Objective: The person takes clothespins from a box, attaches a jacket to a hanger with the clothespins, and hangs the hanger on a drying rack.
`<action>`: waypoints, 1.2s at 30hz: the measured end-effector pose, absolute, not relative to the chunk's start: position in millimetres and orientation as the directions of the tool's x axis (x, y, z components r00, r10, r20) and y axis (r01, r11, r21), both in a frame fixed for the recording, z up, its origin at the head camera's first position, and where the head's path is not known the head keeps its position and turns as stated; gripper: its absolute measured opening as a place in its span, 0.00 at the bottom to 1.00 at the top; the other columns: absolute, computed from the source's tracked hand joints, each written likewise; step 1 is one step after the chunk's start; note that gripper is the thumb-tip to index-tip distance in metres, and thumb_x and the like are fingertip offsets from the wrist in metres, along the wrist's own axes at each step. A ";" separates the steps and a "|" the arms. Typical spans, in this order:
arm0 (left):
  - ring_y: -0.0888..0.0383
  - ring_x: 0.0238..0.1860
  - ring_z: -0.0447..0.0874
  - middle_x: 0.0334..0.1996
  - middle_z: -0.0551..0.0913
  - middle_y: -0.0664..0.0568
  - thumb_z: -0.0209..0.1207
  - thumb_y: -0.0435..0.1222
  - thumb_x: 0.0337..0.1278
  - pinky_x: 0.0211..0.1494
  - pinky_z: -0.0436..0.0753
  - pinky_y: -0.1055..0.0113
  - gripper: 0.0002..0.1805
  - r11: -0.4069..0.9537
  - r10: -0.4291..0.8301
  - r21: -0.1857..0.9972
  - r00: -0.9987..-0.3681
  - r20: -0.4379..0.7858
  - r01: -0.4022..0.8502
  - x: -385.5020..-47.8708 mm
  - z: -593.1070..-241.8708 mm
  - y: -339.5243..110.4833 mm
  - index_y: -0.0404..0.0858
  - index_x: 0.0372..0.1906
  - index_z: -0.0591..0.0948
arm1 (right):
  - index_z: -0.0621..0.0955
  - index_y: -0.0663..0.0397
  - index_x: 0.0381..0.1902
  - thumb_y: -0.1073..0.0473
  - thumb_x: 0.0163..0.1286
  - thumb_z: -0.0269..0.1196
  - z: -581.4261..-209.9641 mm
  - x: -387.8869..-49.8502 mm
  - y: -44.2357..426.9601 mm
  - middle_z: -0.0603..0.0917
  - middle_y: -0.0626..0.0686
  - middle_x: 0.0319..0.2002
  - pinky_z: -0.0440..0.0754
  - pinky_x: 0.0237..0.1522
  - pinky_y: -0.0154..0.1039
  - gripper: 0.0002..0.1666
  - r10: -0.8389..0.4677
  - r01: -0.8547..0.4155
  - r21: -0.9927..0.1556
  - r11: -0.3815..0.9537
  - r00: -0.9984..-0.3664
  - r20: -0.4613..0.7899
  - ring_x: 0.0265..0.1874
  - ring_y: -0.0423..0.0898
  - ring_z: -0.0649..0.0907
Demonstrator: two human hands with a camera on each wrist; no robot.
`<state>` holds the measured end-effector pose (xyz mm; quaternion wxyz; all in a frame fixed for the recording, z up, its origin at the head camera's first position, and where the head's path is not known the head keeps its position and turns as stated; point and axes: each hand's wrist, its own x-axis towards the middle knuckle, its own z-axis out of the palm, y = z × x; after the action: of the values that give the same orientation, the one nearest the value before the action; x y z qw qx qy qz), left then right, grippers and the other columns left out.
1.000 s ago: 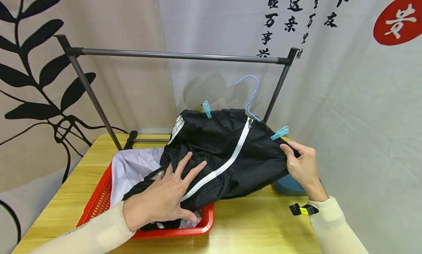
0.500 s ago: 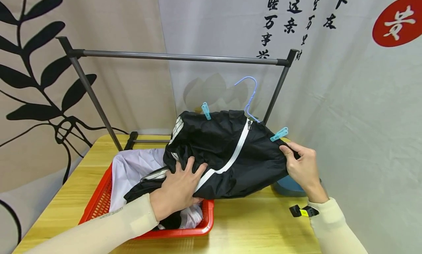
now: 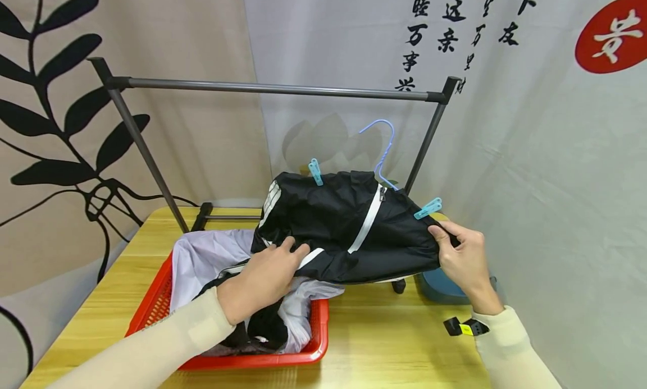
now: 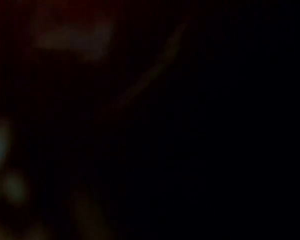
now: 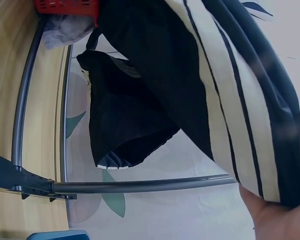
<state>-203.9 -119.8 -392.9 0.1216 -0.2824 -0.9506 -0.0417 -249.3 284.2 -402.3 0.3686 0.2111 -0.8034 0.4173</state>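
Two hands are engaged with one black garment [image 3: 328,209] trimmed with white stripes, lying between them and over the wooden worktop [image 3: 399,333]. The right hand [image 3: 464,258] pinches the garment's edge between thumb and fingers; from that hand the garment extends toward 9 to 10 o'clock. The left hand [image 3: 263,275] touches the garment's lower part, its bulk lying toward 2 o'clock of that hand; fingers are slightly bent and the thumb is hidden, so whether cloth is gripped cannot be told. One light-blue clip [image 3: 315,172] sits on the garment's upper edge at 11 o'clock of its centre; a second clip [image 3: 428,208] is fixed near the right hand, at its 11 o'clock. A blue hanger [image 3: 388,147] shows its hook at the garment's 1 o'clock, below the bar of a grey rack [image 3: 273,88] in this view. A red basket [image 3: 253,361] stands at the left hand's 6 o'clock, with pale cloth [image 3: 207,251] draped over its far side. A blue container [image 3: 445,288] lies toward 7 o'clock of the right hand. The right-wrist view confirms the grasp on a striped section, hand at 4 o'clock. The left-wrist view is too dark to read.
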 end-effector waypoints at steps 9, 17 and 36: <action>0.43 0.30 0.89 0.45 0.84 0.38 0.81 0.20 0.56 0.33 0.92 0.49 0.31 0.811 0.518 0.076 -0.772 0.368 0.581 -217.3 -379.3 -129.5 0.33 0.60 0.78 | 0.95 0.61 0.41 0.74 0.78 0.73 -403.7 -251.0 279.9 0.88 0.54 0.25 0.72 0.29 0.25 0.08 -0.045 -0.659 -0.506 0.557 -0.632 0.773 0.20 0.28 0.75; 0.41 0.37 0.91 0.46 0.83 0.39 0.76 0.16 0.60 0.39 0.93 0.50 0.28 0.778 0.435 0.201 -0.741 0.512 0.595 -225.9 -373.5 -129.1 0.33 0.58 0.76 | 0.95 0.62 0.40 0.76 0.76 0.74 -405.8 -254.5 278.1 0.92 0.57 0.29 0.73 0.32 0.23 0.08 -0.043 -0.670 -0.491 0.557 -0.613 0.789 0.23 0.27 0.77; 0.39 0.51 0.90 0.52 0.86 0.39 0.69 0.17 0.71 0.59 0.93 0.43 0.22 0.709 0.279 0.356 -0.706 0.651 0.609 -237.4 -361.4 -110.8 0.35 0.63 0.80 | 0.95 0.67 0.45 0.77 0.78 0.71 -393.3 -254.0 285.2 0.95 0.64 0.35 0.77 0.35 0.19 0.08 -0.029 -0.692 -0.474 0.544 -0.581 0.814 0.28 0.21 0.82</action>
<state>-237.4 -110.8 -361.4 0.2883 -0.2527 -0.8784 -0.2854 -254.0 285.2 -393.3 0.3961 0.2297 -0.7843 0.4185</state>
